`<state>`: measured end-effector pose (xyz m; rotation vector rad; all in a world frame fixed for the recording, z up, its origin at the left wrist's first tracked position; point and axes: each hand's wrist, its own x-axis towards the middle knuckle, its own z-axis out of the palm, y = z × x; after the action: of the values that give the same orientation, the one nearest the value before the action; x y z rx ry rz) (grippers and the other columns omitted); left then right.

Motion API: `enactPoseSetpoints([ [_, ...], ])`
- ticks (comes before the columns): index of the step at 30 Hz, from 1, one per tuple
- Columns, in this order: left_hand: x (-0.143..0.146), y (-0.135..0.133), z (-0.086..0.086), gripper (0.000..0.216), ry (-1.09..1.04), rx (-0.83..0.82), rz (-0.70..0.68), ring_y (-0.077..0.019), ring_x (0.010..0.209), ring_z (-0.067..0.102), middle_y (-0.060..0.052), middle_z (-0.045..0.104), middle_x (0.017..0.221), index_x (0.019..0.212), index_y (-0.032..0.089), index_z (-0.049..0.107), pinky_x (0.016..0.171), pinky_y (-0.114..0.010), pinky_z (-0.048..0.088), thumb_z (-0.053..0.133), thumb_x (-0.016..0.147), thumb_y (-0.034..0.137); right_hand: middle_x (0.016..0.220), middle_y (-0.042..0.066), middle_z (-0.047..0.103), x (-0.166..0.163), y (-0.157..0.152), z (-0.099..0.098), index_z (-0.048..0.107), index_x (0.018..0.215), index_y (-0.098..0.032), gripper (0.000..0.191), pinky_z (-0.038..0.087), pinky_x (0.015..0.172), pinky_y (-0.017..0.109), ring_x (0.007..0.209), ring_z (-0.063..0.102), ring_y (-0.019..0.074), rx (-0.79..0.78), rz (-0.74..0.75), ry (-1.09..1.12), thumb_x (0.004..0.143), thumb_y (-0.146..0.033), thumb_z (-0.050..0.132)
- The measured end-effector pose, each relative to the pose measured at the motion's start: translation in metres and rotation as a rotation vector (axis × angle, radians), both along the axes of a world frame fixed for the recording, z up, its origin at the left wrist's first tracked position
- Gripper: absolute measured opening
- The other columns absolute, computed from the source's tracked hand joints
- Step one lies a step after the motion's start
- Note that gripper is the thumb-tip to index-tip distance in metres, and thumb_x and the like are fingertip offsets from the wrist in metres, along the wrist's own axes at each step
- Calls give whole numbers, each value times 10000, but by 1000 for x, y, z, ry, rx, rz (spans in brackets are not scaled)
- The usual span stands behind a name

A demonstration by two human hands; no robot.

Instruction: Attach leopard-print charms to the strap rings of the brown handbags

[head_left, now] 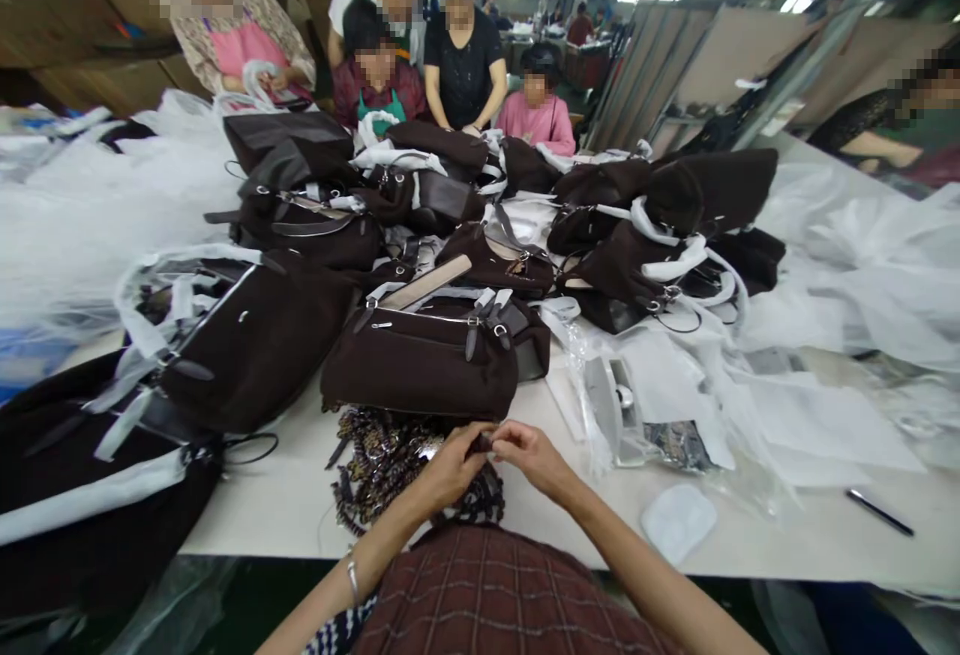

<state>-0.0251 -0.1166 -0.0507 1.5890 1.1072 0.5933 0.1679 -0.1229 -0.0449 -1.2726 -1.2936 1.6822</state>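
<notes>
My left hand (450, 465) and my right hand (531, 453) meet at the near edge of the white table (285, 505), fingers pinched together on a small dark piece (482, 442) between them. Under the hands lies a heap of dark patterned straps or chains (375, 465). Just beyond stands a dark brown suede handbag (424, 360) with a zip and buckled tabs. What the small piece is cannot be made out.
Many more brown handbags (262, 335) with white wrapped handles cover the table's middle and left. Clear plastic bags and white paper (787, 405) lie right, with a black pen (879, 512) and a white pad (679, 520). Several people (465, 55) work at the far end.
</notes>
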Motion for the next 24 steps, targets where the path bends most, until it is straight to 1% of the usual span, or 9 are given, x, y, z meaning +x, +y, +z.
enactPoseSetpoints([
  [2, 1, 7, -1, 263, 8, -21, -28, -235, 1022, 615, -68, 714, 1059, 1044, 212, 703, 955, -339, 432, 538, 842, 241, 990, 58, 688, 0, 1, 23, 688, 846, -186, 260, 509, 888, 363, 950, 628, 198, 66, -44, 12, 800, -442, 704],
  [4, -2, 14, 2, 232, -7, -37, -68, -221, 911, 628, -51, 719, 935, 943, 199, 714, 867, -310, 453, 520, 875, 307, 1134, 74, 670, -1, 2, 45, 671, 863, -198, 226, 523, 907, 387, 1051, 624, 217, 67, -120, 113, 831, -421, 685],
  [7, -10, 20, 13, 229, -79, -74, -145, -201, 891, 617, -28, 706, 930, 955, 199, 706, 817, -278, 450, 556, 867, 347, 1030, 59, 703, -3, 2, 72, 607, 864, -215, 235, 556, 883, 436, 1006, 667, 222, -49, -254, 336, 839, -437, 682],
  [10, -18, 24, 27, 213, -228, -234, -217, -177, 835, 606, -14, 690, 893, 972, 190, 690, 789, -267, 445, 637, 809, 317, 889, 13, 696, 0, 6, 85, 583, 868, -238, 253, 569, 871, 420, 905, 691, 196, -85, -440, 432, 805, -439, 723],
  [14, -35, 26, 37, 291, -479, -517, -232, -128, 659, 582, -6, 645, 740, 1004, 160, 644, 688, -248, 446, 639, 842, 402, 863, -8, 674, 7, 12, 85, 613, 872, -250, 213, 584, 834, 340, 847, 677, 155, -77, -633, 465, 785, -389, 748],
  [17, -53, 29, 38, 402, -605, -642, -224, -117, 631, 579, -39, 648, 792, 1068, 139, 631, 631, -239, 451, 645, 848, 475, 835, -23, 669, 8, 12, 79, 635, 878, -255, 196, 584, 812, 286, 834, 667, 131, -94, -728, 502, 768, -346, 769],
  [21, -74, 35, 38, 445, -670, -677, -213, -142, 760, 637, -91, 683, 990, 1193, 150, 619, 752, -283, 499, 699, 825, 387, 818, -21, 668, 5, 6, 67, 656, 899, -248, 227, 584, 776, 274, 819, 668, 131, -120, -814, 496, 733, -314, 796],
  [23, -81, 37, 40, 448, -654, -650, -201, -142, 765, 646, -90, 687, 1015, 1206, 154, 620, 766, -286, 500, 708, 817, 358, 835, -7, 675, 3, 2, 64, 653, 911, -244, 250, 582, 774, 316, 823, 670, 156, -113, -803, 375, 739, -370, 785],
  [24, -83, 38, 41, 435, -644, -633, -189, -142, 760, 650, -86, 689, 1010, 1195, 156, 623, 759, -283, 499, 706, 817, 354, 851, 5, 682, 1, 1, 63, 654, 917, -239, 266, 577, 790, 348, 832, 671, 174, -95, -780, 248, 747, -406, 772],
])
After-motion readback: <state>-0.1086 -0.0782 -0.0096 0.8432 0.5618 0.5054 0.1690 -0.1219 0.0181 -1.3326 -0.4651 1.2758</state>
